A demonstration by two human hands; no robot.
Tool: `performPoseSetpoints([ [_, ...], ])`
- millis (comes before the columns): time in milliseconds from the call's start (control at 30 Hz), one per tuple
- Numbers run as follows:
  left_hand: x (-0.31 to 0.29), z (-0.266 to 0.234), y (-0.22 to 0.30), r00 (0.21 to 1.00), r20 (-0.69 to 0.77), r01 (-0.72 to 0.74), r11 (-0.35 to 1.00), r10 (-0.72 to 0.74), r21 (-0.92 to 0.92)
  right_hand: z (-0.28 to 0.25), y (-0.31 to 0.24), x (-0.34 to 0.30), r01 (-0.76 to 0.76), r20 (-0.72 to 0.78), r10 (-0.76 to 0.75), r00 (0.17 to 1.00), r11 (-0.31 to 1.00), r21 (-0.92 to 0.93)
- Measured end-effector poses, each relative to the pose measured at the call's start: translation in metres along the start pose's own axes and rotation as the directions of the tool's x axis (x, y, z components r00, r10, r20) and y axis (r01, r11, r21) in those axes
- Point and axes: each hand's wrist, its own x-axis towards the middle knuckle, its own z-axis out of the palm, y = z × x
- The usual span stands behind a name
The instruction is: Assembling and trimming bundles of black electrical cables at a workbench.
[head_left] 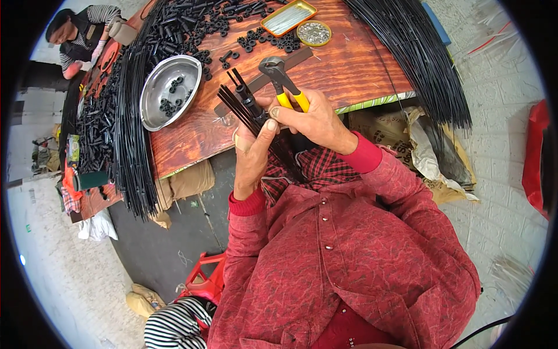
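My left hand (254, 151) is closed round a bundle of thin black rods (232, 106) standing tilted over the table's front edge. Among them is a black ribbed plastic fitting (246, 98). In my right hand (319, 121) is a pair of end-cutting pincers (273, 67) with yellow handles, its dark head pointing up and away from me. My right thumb and fingertips meet the left fingers at the fitting's lower end. Whatever lies between the fingertips there is hidden. Behind the pincers, a dark flat metal bar (299, 57) lies on the wooden table (195, 136).
A metal bowl (149, 96) holds several black rings. Loose black plastic parts (180, 29) cover the far left. Long black rod bundles hang over the table at left (131, 134) and right (418, 58). A yellow tray (314, 9) and round dish (314, 45) hold small pieces. A co-worker (81, 43) sits upper left.
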Motion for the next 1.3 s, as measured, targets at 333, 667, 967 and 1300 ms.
performPoseSetpoints([
  [333, 0.001, -0.001, -0.002, 1.000, -0.004, -0.011, 1.000, 0.011, 0.029, 0.001, 0.004, 0.001, 0.055, -0.067, -0.067, 0.996, 0.984, -0.170],
  [667, 0.005, -0.006, -0.001, 0.998, 0.053, 0.031, 0.999, -0.032, 0.022, -0.002, 0.006, 0.012, -0.014, 0.083, 0.017, 0.996, 0.999, -0.046],
  [967, 0.008, -0.018, -0.007, 0.984, 0.146, -0.071, 0.977, 0.101, -0.200, -0.062, -0.027, -0.016, -0.164, 0.314, 0.318, 0.895, 0.887, -0.431],
  [1300, 0.002, -0.018, -0.009, 0.990, 0.122, -0.059, 0.994, 0.070, -0.090, -0.061, -0.042, -0.009, -0.030, 0.485, 0.376, 0.789, 0.812, -0.582],
])
